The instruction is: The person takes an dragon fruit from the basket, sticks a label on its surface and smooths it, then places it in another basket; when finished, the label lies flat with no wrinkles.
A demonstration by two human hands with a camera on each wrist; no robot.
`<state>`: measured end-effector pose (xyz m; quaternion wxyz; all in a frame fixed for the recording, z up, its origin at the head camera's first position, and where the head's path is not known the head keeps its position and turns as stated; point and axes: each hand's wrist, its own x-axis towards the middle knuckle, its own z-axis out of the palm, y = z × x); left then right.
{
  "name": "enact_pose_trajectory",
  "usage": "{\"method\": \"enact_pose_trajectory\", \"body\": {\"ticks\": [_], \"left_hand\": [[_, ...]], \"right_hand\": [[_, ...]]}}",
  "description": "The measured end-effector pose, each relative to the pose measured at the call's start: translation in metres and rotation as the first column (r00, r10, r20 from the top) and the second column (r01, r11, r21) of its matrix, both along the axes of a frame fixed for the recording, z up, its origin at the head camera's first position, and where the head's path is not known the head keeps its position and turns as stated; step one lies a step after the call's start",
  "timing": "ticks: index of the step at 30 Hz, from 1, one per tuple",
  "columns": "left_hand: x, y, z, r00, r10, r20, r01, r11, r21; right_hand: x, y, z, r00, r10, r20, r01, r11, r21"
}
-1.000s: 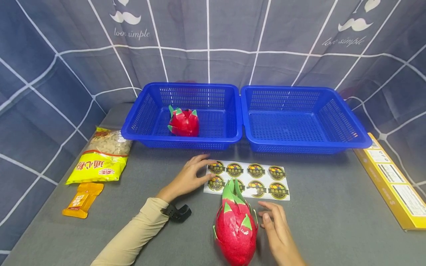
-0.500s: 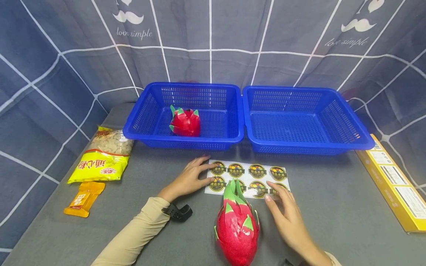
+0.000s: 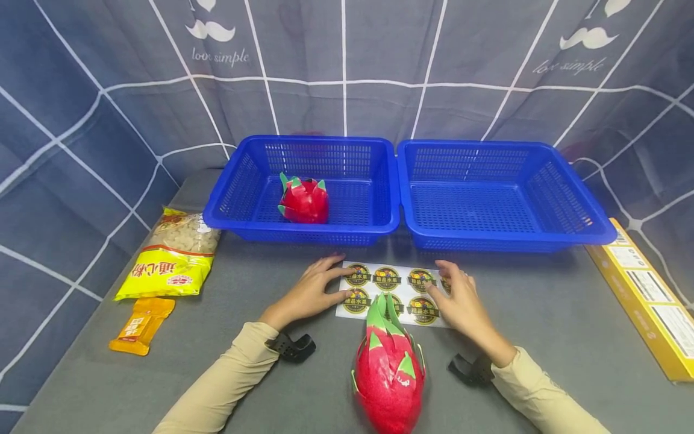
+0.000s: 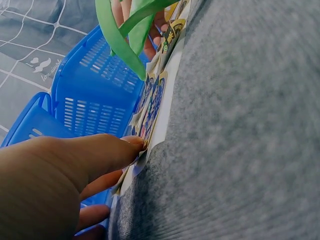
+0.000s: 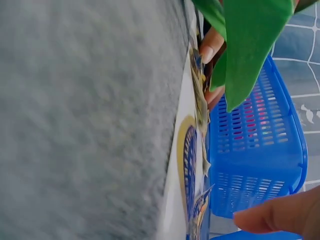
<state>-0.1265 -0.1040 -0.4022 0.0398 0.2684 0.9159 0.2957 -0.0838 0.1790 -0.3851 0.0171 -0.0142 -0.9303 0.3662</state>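
Resting on the left end of the sticker sheet (image 3: pixel 404 294), the left hand (image 3: pixel 309 290) has its fingers spread, and the tip of its thumb (image 4: pixel 112 152) touches the paper. The right hand (image 3: pixel 462 301) is over the other end with its fingers apart. In the right wrist view, its thumb is up off the paper, so it does not look like it is pinching anything. The sheet is in the middle of the frame. The big dragon fruit (image 3: pixel 389 374) lies on the table (image 3: pixel 293 398) at the bottom middle.

The fruit's green leaves (image 3: pixel 376 316) hang over the paper. I can't tell if they touch it. If the fruit gets bumped, it could roll, because it is round and no hand holds it. Then the leaves could catch a sticker or push the paper crooked.

The right wrist view shows what looks like a sticker edge (image 5: pixel 201 204) poking up. Pulled too fast, it could rip, fold over or cling to a finger, because stickers are thin and gluey. If the left hand presses too softly, the whole paper could slide along with a pull.
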Motion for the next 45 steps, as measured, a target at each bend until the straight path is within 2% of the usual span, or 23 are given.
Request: {"method": "enact_pose_trajectory", "body": {"ticks": [4,11,21,35,45], "left_hand": [[0.000,0.000,-0.001,1.000,-0.002,-0.008,0.002,1.000,-0.001],[0.000,-0.001,-0.002,1.000,-0.003,-0.010,0.003,1.000,0.005],[0.001,0.000,-0.001,1.000,-0.008,-0.023,0.008,1.000,0.004],[0.001,-0.001,-0.003,1.000,-0.005,-0.027,0.006,1.000,0.009],[0.001,-0.001,-0.001,1.000,-0.010,-0.022,0.010,1.000,0.007]], "right_hand": [[-0.006,0.001,-0.002,1.000,0.015,0.011,-0.015,1.000,0.013],[-0.007,0.002,-0.004,0.999,0.021,0.048,-0.022,1.000,0.015],[-0.007,0.001,-0.008,1.000,0.026,0.010,-0.026,1.000,-0.008],[-0.007,-0.002,-0.017,0.987,-0.002,-0.159,-0.015,0.994,-0.104],[-0.009,0.003,-0.019,0.974,0.087,-0.207,-0.105,0.992,-0.075]]}}
